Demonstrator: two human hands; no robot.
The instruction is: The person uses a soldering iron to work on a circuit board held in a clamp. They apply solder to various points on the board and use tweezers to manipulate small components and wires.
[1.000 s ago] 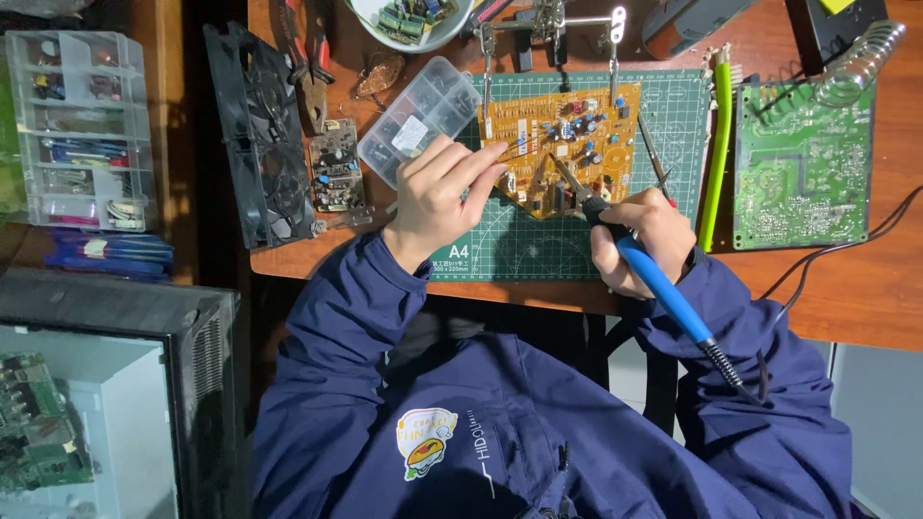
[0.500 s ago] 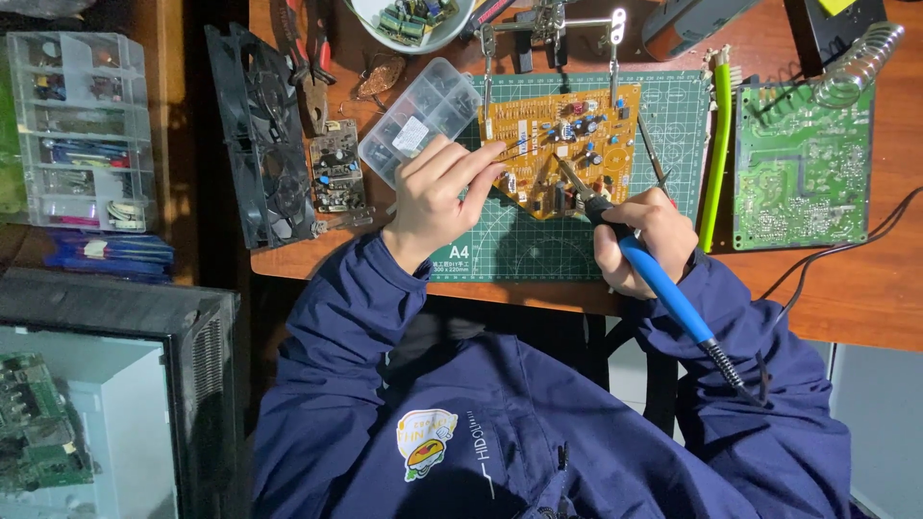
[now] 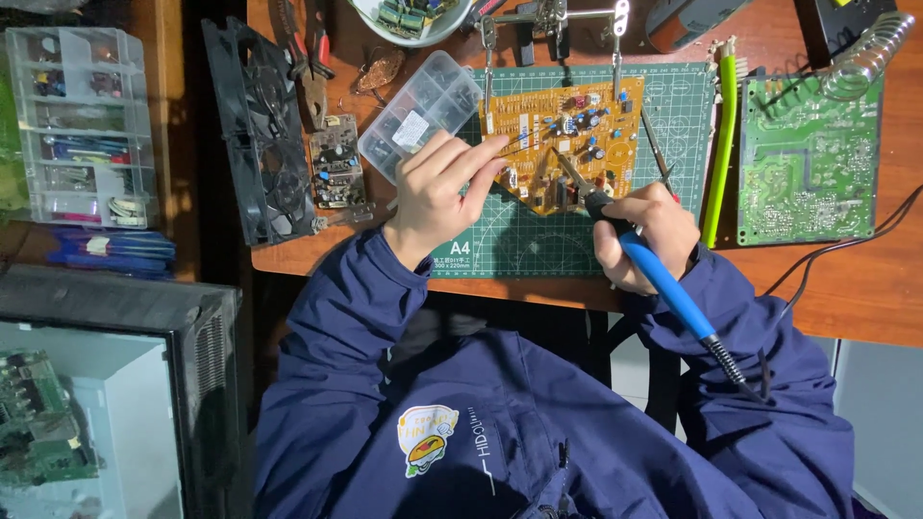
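Observation:
An orange circuit board lies on a green cutting mat, clamped by two clips of a helping-hands stand. My left hand rests at the board's left edge, its fingers pinched on a thin solder wire that reaches over the board. My right hand grips a blue-handled soldering iron, whose tip touches the board near its lower middle. The iron's cable runs off to the right.
A green circuit board and a coiled iron stand lie at right. A clear parts box, a small board, a black fan, pliers and a bowl of components sit at left and back. A compartment organizer stands far left.
My left fingers have shifted slightly with the solder wire over the board. The iron tip stays at nearly the same spot.

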